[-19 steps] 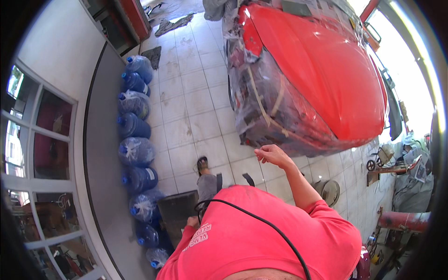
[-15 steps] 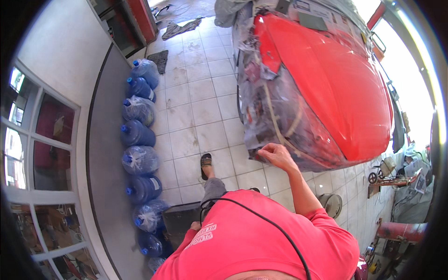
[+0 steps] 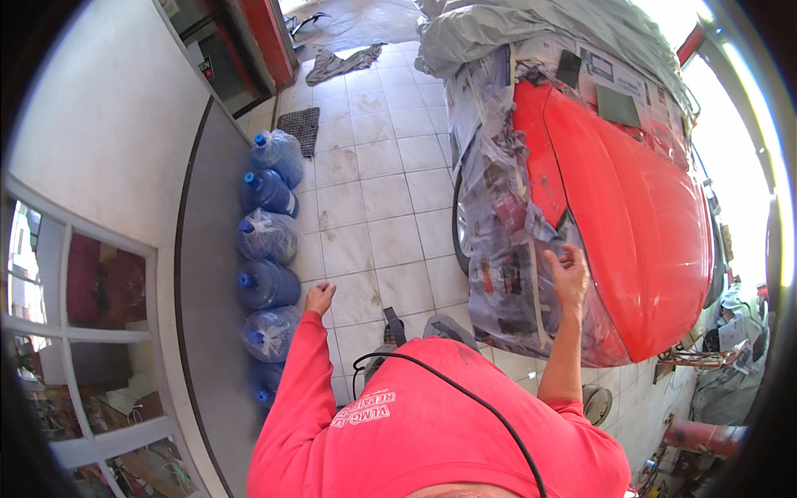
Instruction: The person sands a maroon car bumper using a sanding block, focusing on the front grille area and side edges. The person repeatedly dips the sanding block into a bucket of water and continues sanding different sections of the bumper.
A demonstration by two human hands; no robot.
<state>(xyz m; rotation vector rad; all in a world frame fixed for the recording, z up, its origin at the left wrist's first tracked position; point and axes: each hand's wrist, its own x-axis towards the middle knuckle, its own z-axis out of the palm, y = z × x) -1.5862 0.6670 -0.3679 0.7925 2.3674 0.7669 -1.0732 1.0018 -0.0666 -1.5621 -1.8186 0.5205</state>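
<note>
Indoors, the right hand [image 3: 570, 280] has fingers loosely parted near a red car [image 3: 643, 236], the left hand [image 3: 319, 298], grip unclear, above tiles [image 3: 350, 246].

at right, the red hood [image 3: 639, 224] is gleaming, smooth and glossy like painted metal, while the plastic film [image 3: 496, 320] left of it is wrinkling over printed paper [image 3: 502, 278]. far right, a grey cover [image 3: 475, 38] is looking dull and creased. at left, translucent blue plastic bottles [image 3: 270, 284] are shining, and the grey panel [image 3: 212, 249] is looking matt. the floor tiles [image 3: 349, 203] are looking smooth, the far mat [image 3: 300, 129] rough, the near cloth shirt [image 3: 432, 415] matt
</note>
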